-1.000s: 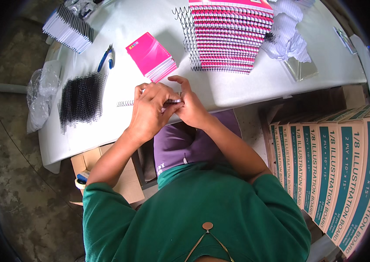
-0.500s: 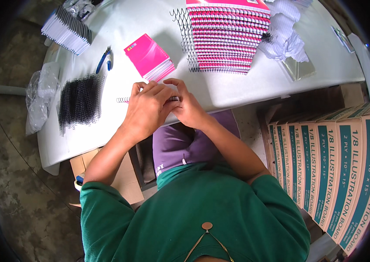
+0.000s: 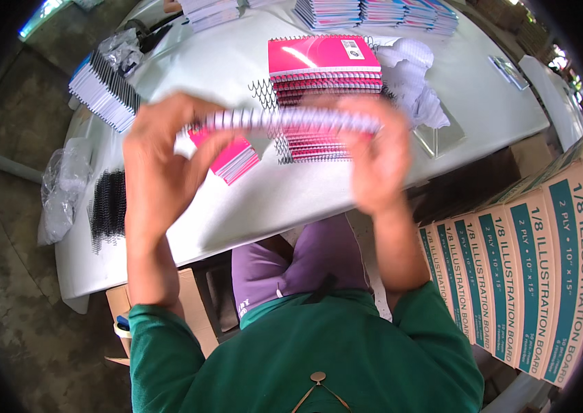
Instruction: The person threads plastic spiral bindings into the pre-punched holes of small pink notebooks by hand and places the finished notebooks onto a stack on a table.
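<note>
Between my two hands a spiral-bound notebook (image 3: 284,120) is held up above the table, seen edge-on along its coil and blurred by motion. My left hand (image 3: 164,151) pinches its left end between thumb and fingers. At the other end, my right hand (image 3: 379,155) is closed on it, its fingers smeared. Behind the notebook stands a tall pile of pink spiral notebooks (image 3: 322,58), with coils sticking out on its left side. A smaller stack of pink-covered pads (image 3: 236,162) lies below my left fingers, partly hidden.
Loose black coils (image 3: 107,210) lie at the table's left, near a clear plastic bag (image 3: 64,189). A stack of notebooks (image 3: 102,93) stands behind them. Crumpled paper (image 3: 408,79) sits right of the pink pile. Several cardboard boxes (image 3: 504,275) stand at the right.
Both hands have risen and moved apart, bringing the notebook up from the table's near edge. The view has shifted, showing more stacks at the far side.
</note>
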A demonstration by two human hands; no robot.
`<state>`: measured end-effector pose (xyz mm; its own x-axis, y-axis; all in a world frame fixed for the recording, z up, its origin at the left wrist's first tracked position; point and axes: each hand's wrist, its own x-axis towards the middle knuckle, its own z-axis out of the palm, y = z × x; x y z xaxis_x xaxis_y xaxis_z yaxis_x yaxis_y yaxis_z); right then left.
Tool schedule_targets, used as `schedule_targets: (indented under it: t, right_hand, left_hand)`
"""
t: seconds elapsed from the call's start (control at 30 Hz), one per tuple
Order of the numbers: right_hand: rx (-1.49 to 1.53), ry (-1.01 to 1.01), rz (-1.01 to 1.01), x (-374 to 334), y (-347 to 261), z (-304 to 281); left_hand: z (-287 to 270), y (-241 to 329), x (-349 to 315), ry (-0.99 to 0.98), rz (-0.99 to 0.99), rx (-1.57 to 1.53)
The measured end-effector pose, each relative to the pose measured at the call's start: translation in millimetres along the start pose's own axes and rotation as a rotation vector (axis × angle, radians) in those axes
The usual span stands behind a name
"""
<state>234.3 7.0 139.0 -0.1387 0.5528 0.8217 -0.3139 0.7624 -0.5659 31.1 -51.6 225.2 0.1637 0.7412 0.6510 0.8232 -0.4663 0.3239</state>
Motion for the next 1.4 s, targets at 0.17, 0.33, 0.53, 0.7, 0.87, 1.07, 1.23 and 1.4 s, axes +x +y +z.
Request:
schedule_targets:
  t: [0.17,0.33,0.53,0.7,0.87,1.07,1.23,1.4]
  right_hand:
    - [-0.324,-0.019,0.033,63,29,-64]
    - [-0.140,0.307,0.184,36,60,-54]
    - [-0.557,0.620,0.113,36,64,-16]
    - [-0.597,0.690,0.027,32,75,-18]
    - [-0.670,0.630,-0.055,21,66,-25]
    - [-0.393,0.552,0.044,-52,34,-17]
    - [0.552,0.125,1.035,-115,14,48]
    - [0.451,0.266,1.023,-107,12,86]
  left_hand:
    - [85,-38,50,0.259,0.257,-0.021]
    - [129,-44,26,0.415,-0.107,-0.264]
    - [167,-21,39,0.783,-0.418,-0.393]
    - [164,-15,42,0.812,-0.409,-0.499]
    - [138,-42,26,0.649,-0.419,-0.496]
    - [96,-101,-98,-0.114,-0.156,0.570]
    - [79,-42,-132,-0.107,-0.218,0.456]
    - [64,10,-147,-0.222,-0.120,0.164]
